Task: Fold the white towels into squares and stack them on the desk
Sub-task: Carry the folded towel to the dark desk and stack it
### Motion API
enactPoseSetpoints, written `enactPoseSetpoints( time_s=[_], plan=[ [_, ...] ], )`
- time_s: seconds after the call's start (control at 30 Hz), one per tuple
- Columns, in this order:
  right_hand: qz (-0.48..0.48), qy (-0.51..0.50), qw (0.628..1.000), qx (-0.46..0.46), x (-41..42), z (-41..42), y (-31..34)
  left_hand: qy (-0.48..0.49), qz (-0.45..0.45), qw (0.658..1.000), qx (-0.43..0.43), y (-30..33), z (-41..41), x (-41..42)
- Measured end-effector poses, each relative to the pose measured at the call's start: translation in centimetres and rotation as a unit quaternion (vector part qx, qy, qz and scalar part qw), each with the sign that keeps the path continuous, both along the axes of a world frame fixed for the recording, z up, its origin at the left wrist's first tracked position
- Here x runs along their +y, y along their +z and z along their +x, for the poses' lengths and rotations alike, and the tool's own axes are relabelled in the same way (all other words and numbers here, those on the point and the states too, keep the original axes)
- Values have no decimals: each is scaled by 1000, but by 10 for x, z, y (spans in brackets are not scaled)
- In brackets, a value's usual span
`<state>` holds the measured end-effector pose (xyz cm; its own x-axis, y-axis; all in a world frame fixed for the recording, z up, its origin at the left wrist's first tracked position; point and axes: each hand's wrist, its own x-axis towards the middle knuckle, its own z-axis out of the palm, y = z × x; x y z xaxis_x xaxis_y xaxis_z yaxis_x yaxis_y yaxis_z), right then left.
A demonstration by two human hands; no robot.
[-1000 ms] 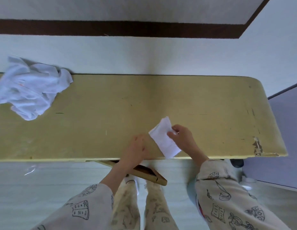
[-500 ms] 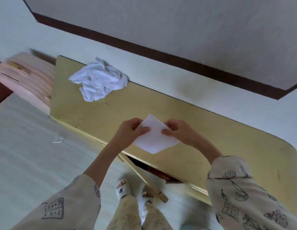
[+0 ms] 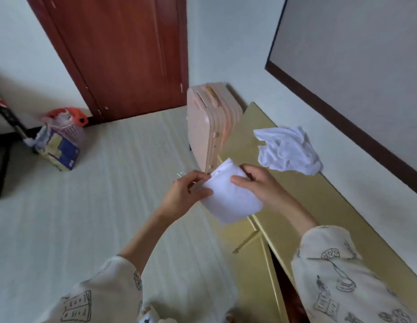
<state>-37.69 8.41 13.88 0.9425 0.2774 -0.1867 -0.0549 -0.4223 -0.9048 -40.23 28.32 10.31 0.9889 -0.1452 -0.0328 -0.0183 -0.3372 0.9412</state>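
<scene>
Folded towel [image 3: 230, 199] held up in the air betw. both hands, over the near edge of the yellow bench [image 3: 319, 206], not resting on it. Left hand [image 3: 181, 197] pinching the towel's 9 o'clock edge, thumb on top, fingers curled under. Right hand [image 3: 261, 185] clamped on the 3 o'clock side, thumb pressed flat on the cloth. Looks roughly square already, w/ a small tag or stitching showing near its 11 o'clock corner (too small to read).

Progress, as a judgement: one towel folded or nearly so, not yet set down. No stack visible anywhere on the bench. Crumpled pile of white towels [image 3: 286, 150] lying at approx. 1 o'clock from the hands, on the bench top near the wall, well apart from the held piece; impossible to count how many cloths in it. So most of the job left: place this one, then fold the heap piece by piece and stack.

Also in view: pink folded panels [image 3: 212, 127] standing on edge at 12 o'clock, at the bench's far end; dark red door [image 3: 123, 54] beyond; bag of clutter [image 3: 60, 143] on the floor at 10 o'clock. Patterned sleeves on both arms.

Likely next need: a bare flat patch of bench to start the stack.
</scene>
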Motion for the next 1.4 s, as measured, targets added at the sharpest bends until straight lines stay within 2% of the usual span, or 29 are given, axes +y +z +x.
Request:
enactPoseSetpoints(
  time_s=[0.1, 0.3, 0.4, 0.53, 0.63, 0.83, 1.03, 1.2, 1.3, 1.4],
  plan=[
    [-3, 57, 998, -5, 92, 22, -3, 80, 14, 997, -9, -3, -1, 89],
    [22, 84, 996, 3, 256, 50, -23, 194, -12, 981, -7, 3, 1, 256],
    [60, 117, 990, -44, 340, 60, -29, 212, 58, 975, -21, 11, 4, 330],
    [19, 223, 964, -145, 434, 72, -29, 232, 159, 960, -11, 14, 6, 420],
    [-14, 275, 940, -199, 502, 96, -31, 249, 189, 950, -7, 14, 10, 483],
    [3, 356, 908, -222, 653, 153, -41, 305, 220, 926, 16, 10, 34, 607],
    [42, 394, 909, -133, 800, 207, -28, 398, 224, 890, 24, 21, 63, 733],
    [63, 424, 901, -73, 917, 228, -26, 509, 206, 836, 14, 20, 71, 823],
    [68, 432, 897, -56, 987, 232, -27, 526, 213, 823, 17, 14, 73, 880],
    [74, 439, 895, -30, 1063, 234, -29, 515, 218, 828, 37, 7, 72, 950]
  ],
)
